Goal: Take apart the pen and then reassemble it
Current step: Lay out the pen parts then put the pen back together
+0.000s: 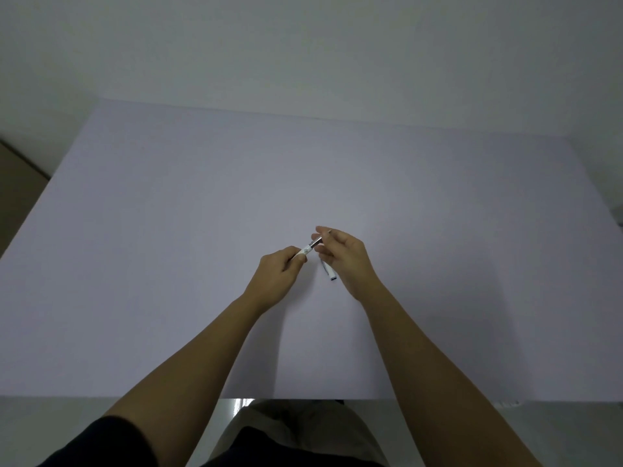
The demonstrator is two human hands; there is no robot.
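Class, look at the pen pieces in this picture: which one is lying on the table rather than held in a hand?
The white cap, lying on the table just under the right hand. The pen body is held up between that hand and the left hand.

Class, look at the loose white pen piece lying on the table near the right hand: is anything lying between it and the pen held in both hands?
Nothing visible lies between them. The loose white piece rests on the table just below the right hand, and the pen is held above it with the left hand.
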